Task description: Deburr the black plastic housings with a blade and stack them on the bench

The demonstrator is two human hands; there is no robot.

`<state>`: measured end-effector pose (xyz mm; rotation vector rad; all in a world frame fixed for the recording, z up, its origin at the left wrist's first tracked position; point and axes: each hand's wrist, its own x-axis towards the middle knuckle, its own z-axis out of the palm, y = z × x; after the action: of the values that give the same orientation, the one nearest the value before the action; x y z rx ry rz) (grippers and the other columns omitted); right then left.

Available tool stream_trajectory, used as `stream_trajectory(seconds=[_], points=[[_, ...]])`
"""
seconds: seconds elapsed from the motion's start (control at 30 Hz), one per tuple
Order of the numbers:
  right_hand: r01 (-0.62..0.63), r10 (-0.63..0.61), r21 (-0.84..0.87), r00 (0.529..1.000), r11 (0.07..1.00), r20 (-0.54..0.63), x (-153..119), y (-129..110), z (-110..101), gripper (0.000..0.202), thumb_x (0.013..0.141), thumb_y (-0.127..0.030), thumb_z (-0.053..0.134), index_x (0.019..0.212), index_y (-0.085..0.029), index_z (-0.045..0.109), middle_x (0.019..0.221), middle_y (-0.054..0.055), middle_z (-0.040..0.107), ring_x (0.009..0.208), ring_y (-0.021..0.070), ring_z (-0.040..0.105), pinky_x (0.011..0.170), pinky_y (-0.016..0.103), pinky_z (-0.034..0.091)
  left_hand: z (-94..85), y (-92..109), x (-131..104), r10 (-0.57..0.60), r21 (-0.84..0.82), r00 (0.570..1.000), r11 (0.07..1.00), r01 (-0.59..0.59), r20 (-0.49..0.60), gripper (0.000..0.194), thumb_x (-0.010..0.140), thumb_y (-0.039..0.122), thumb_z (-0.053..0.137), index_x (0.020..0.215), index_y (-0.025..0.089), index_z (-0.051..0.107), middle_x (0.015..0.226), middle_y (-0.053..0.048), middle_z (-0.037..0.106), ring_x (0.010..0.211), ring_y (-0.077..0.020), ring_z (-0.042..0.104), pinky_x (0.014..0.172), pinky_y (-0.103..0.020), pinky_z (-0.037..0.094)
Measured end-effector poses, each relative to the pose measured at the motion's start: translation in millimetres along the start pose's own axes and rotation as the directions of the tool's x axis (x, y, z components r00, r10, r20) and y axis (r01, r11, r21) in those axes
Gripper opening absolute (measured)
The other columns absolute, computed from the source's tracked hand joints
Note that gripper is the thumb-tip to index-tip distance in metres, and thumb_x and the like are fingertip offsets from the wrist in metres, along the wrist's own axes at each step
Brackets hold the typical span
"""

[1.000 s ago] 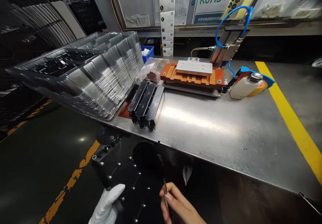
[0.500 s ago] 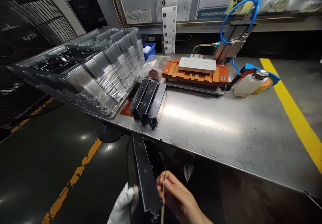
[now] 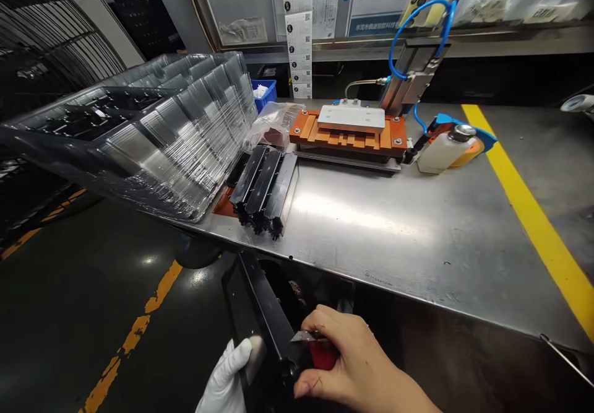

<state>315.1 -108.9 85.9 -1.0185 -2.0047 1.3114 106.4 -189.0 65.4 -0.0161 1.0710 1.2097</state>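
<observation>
In a white glove, my left hand (image 3: 228,376) is closed around the near end of a long black plastic part (image 3: 253,314), which is tilted beyond the table's front edge. My bare right hand (image 3: 346,357) grips a small knife (image 3: 306,337) against the part's right side. Its pointed metal blade shows beyond the fingers, and a red area, seemingly its handle, lies inside the grip. Several similar black plastic parts (image 3: 264,190) lie side by side on the metal table (image 3: 362,227), just past the held one.
Stacked clear plastic trays (image 3: 185,147) stand at the left, with black parts in the top one. Behind the parts is an orange fixture (image 3: 348,140) with a pneumatic cylinder (image 3: 413,78). A white bottle (image 3: 445,150) stands to its right. A blue bin (image 3: 264,93) sits farther back.
My right hand has turned, bringing the knife's blade from nearly upright and edge-on to pointing left at the part. The held part has tilted, and the view has shifted slightly right.
</observation>
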Motion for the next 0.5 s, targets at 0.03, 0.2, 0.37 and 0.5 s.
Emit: stream_trajectory(seconds=[0.03,0.2,0.37,0.5], points=[[-0.003,0.003,0.004,1.0,1.0,0.02,0.9,-0.2,-1.0,0.056,0.073,-0.077,0.068,0.079,-0.022,0.059,0.068,-0.004,0.053,0.058,0.0112,0.045,0.052,0.024,0.028,2.1,1.0,-1.1,-0.012,0.003,1.0,1.0,0.012,0.014,0.009,0.07,0.025,0.087,0.073,0.019,0.08,0.068,-0.001,0.075,0.064,-0.011,0.069,0.066,-0.015,0.058],[-0.024,0.021,0.04,0.996,0.999,0.084,3.0,-1.8,-5.3,0.054,0.071,-0.074,0.073,0.081,-0.023,0.061,0.072,-0.004,0.056,0.059,0.011,0.046,0.053,0.023,0.029,3.5,2.7,-2.2,-0.002,-0.022,0.998,1.0,0.003,0.056,0.023,0.067,0.025,0.089,0.052,0.02,0.071,0.049,0.007,0.062,0.048,-0.003,0.056,0.059,-0.01,0.053],[0.005,-0.007,0.049,0.999,0.999,0.039,1.9,0.5,-1.0,0.053,0.069,-0.073,0.076,0.077,-0.022,0.061,0.067,-0.005,0.052,0.057,0.0099,0.044,0.052,0.023,0.027,2.5,3.8,-0.4,-0.016,-0.024,1.0,1.0,0.017,0.024,0.016,0.064,0.025,0.091,0.06,0.022,0.076,0.06,0.004,0.07,0.056,-0.0069,0.063,0.061,-0.012,0.055],[0.053,-0.051,0.065,0.998,0.996,-0.036,0.8,2.6,3.5,0.057,0.07,-0.075,0.072,0.069,-0.02,0.056,0.062,-0.006,0.047,0.053,0.0086,0.04,0.05,0.023,0.025,7.3,3.5,-2.3,-0.01,-0.015,0.999,1.0,0.009,-0.048,0.017,0.059,0.026,0.093,0.06,0.021,0.076,0.063,0.001,0.071,0.058,-0.0108,0.066,0.058,-0.016,0.057]])
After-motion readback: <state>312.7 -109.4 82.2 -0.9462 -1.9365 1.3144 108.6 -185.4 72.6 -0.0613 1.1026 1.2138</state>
